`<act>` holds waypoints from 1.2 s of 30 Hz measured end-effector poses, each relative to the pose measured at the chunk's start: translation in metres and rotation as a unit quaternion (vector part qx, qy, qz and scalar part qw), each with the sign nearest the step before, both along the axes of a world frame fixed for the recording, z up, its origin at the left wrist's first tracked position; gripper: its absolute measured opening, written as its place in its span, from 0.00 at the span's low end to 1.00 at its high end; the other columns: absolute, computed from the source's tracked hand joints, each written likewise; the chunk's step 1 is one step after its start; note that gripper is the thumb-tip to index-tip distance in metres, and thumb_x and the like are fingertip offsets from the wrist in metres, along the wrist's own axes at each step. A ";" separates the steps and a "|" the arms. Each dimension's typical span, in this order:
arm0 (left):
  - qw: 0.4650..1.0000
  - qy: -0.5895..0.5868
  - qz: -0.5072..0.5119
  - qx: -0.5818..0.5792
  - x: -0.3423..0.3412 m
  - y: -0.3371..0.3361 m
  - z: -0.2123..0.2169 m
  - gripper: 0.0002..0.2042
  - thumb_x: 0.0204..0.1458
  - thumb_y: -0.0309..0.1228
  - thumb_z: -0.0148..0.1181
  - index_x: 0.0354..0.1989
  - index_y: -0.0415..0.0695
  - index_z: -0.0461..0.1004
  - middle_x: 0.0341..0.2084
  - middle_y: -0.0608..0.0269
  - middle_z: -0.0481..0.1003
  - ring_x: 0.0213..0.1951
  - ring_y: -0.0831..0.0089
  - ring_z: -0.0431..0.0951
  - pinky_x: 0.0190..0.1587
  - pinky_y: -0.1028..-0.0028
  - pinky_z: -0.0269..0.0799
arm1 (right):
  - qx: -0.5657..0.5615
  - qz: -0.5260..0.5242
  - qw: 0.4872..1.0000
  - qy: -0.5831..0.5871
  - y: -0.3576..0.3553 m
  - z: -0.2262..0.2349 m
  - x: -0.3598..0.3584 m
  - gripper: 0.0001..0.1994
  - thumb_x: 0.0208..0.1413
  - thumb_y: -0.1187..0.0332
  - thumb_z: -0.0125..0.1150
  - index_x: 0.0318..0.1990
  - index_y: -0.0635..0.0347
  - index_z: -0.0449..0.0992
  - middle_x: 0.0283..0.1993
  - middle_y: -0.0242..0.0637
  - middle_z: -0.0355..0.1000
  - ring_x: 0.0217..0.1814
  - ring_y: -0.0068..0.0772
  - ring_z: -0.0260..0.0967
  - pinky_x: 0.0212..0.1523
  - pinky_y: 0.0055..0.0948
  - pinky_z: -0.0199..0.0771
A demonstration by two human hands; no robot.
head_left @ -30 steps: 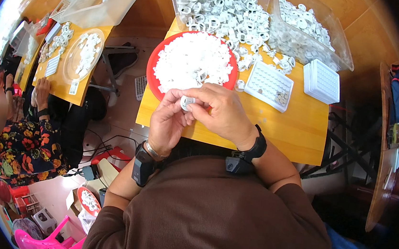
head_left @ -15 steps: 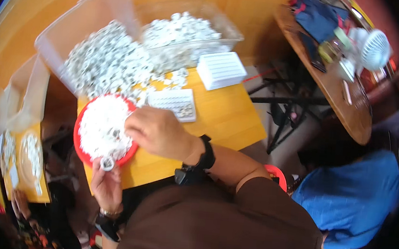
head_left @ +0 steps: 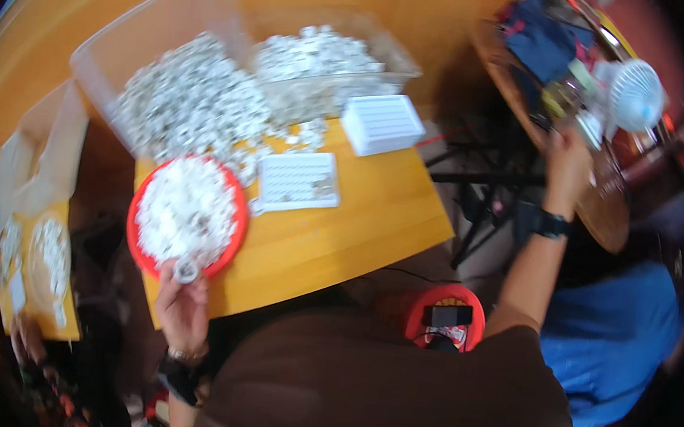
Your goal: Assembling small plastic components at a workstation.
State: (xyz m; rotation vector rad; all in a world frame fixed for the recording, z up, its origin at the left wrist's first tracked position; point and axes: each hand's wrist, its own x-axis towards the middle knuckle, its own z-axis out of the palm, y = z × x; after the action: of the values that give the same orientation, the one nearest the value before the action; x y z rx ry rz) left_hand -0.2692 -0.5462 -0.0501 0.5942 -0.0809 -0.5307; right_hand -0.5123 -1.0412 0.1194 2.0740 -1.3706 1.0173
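Observation:
My left hand (head_left: 182, 313) pinches a small white ring-shaped part (head_left: 186, 270) at the near rim of a red round basin (head_left: 134, 230). Heaped inside the basin are many small white pieces (head_left: 186, 207). Far to the right, my right hand (head_left: 570, 157) reaches over a brown table (head_left: 606, 202), by the base of a white fan (head_left: 637, 95). Its fingers are blurred, so whether they grip anything does not show. A white tray (head_left: 291, 184) with rows of holes and a few small parts at its right side lies on the yellow table (head_left: 340, 230).
Behind the basin, a large pile of white parts (head_left: 192, 100) spills from a tipped clear bin. A clear bin (head_left: 329, 89) of parts and a stack of white trays (head_left: 382, 124) stand beside it. A red bucket (head_left: 477, 309) is below; a person in blue (head_left: 609, 346) is at right.
My right hand has left the basin and swung far right to the fan on the brown table. The tray and red bucket are now uncovered. My left hand still holds the ring-shaped part.

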 end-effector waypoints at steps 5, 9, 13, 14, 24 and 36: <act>1.000 -0.011 -0.023 -0.010 0.002 -0.009 0.003 0.09 0.57 0.27 0.51 0.45 0.39 0.66 0.34 0.57 0.74 0.34 0.71 0.74 0.37 0.75 0.72 | 0.050 -0.128 0.984 0.112 -0.034 -0.004 -0.049 0.13 0.57 0.55 0.53 0.40 0.51 0.77 0.41 0.44 0.74 0.43 0.51 0.73 0.40 0.49 0.71; 1.000 0.008 -0.001 0.000 0.000 -0.007 0.005 0.09 0.57 0.28 0.51 0.45 0.40 0.66 0.33 0.57 0.73 0.32 0.70 0.73 0.36 0.75 0.71 | 0.017 -0.091 0.992 0.088 -0.021 -0.001 -0.031 0.14 0.59 0.56 0.52 0.43 0.52 0.78 0.42 0.45 0.73 0.44 0.50 0.72 0.41 0.46 0.71; 1.000 0.008 -0.023 -0.007 0.002 -0.006 0.000 0.10 0.57 0.28 0.51 0.45 0.39 0.65 0.32 0.58 0.73 0.32 0.70 0.73 0.36 0.75 0.71 | 0.034 0.230 0.968 -0.090 0.019 -0.006 0.018 0.11 0.58 0.63 0.59 0.39 0.61 0.79 0.37 0.42 0.76 0.39 0.38 0.74 0.42 0.31 0.71; 1.000 0.005 -0.017 0.002 -0.001 -0.008 0.000 0.10 0.58 0.29 0.51 0.45 0.39 0.65 0.32 0.58 0.73 0.32 0.70 0.73 0.36 0.75 0.71 | 0.096 0.317 0.934 -0.134 0.043 -0.017 0.050 0.09 0.56 0.66 0.61 0.38 0.62 0.79 0.36 0.39 0.76 0.37 0.32 0.73 0.42 0.28 0.71; 0.999 0.016 -0.051 0.010 -0.013 0.000 -0.009 0.09 0.57 0.29 0.52 0.44 0.40 0.66 0.30 0.56 0.72 0.30 0.70 0.74 0.32 0.77 0.71 | 0.295 0.654 0.694 0.064 0.222 -0.109 0.246 0.07 0.49 0.67 0.58 0.30 0.61 0.76 0.30 0.43 0.72 0.35 0.46 0.69 0.36 0.41 0.69; 0.998 0.039 -0.050 -0.003 -0.016 0.000 -0.018 0.08 0.59 0.28 0.50 0.43 0.39 0.66 0.31 0.54 0.73 0.29 0.68 0.75 0.31 0.74 0.72 | 0.219 0.672 0.672 0.222 0.281 -0.153 0.293 0.05 0.45 0.68 0.63 0.28 0.60 0.76 0.35 0.41 0.70 0.43 0.46 0.68 0.42 0.41 0.70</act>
State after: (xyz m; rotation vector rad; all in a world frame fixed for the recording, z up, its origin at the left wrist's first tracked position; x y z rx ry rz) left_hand -0.2853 -0.5458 -0.0676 0.5645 -0.0385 -0.6505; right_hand -0.2196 -0.7600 -0.0336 3.3809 0.4896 0.4324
